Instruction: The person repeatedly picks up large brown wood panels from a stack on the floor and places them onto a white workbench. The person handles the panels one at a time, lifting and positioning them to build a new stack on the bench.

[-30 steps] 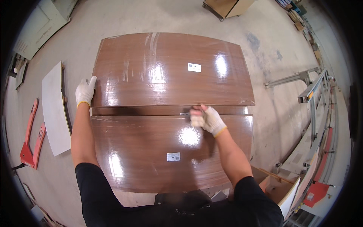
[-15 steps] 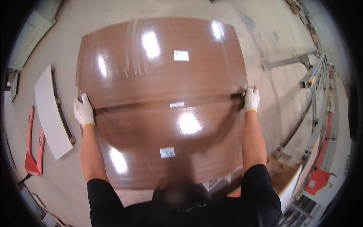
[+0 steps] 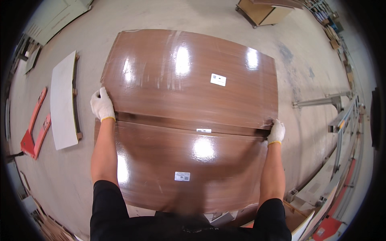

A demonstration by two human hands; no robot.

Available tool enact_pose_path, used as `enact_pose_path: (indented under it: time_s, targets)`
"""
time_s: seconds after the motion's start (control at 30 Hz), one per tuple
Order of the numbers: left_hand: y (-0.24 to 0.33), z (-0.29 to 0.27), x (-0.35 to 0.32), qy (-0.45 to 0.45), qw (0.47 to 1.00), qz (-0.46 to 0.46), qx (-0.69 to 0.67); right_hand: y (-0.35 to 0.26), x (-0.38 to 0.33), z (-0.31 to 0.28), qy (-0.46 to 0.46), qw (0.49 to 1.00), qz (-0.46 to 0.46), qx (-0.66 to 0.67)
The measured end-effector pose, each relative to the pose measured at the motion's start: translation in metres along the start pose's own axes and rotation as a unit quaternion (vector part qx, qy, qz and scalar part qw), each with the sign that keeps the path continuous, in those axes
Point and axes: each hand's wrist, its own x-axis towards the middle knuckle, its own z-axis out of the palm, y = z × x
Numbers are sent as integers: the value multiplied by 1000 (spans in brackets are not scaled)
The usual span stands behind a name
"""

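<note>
A glossy brown wood-grain board [image 3: 169, 92], wrapped in clear film and bearing a white label, lies at the far side. My left hand [image 3: 103, 105], in a white knit glove, is closed on its near left corner. At the near right corner my right hand [image 3: 276, 131], gloved alike, grips the same board; the fingertips of both hands are partly hidden. Closer to me lies a second brown board [image 3: 229, 168], also filmed and labelled. A dark gap runs between the two, with part of another label [image 3: 204, 130] showing in it.
On the left floor are a curved white panel [image 3: 63, 104] on wooden blocks and a red pallet jack [image 3: 30, 142]. A wooden cart [image 3: 261, 14] stands at the far right. Metal framing [image 3: 341, 116] and a ladder-like rail line the right side.
The view has turned, so the floor items shift and the cart comes into sight. The far board now sits farther right in view and slants down rightward. Both hands keep their grip.
</note>
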Motion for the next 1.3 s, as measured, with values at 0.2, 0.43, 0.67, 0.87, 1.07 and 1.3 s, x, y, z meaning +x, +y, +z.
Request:
enact_pose_path:
  time_s: [0.2, 0.43, 0.67, 0.87, 1.07, 1.3]
  targets:
    - [27, 14, 28, -61, 997, -9, 52, -8, 26, -5, 2, 931, -125, -342]
    - [24, 43, 14, -50, 980, 48, 185, -52, 15, 21, 52, 991, 13, -123]
    - [-1, 50, 22, -56, 980, 106, 160, -41, 12, 23, 62, 970, -90, -215]
    - [28, 19, -1, 16, 879, 296, 373, -56, 17, 5, -90, 953, -67, -283]
    - [34, -27, -132, -30, 882, 459, 101, -2, -148, -78, -96, 949, -200, -224]
    - [-77, -122, -187, -124, 871, 394, 266, 149, -320, -203, -80, 958, 247, -121]
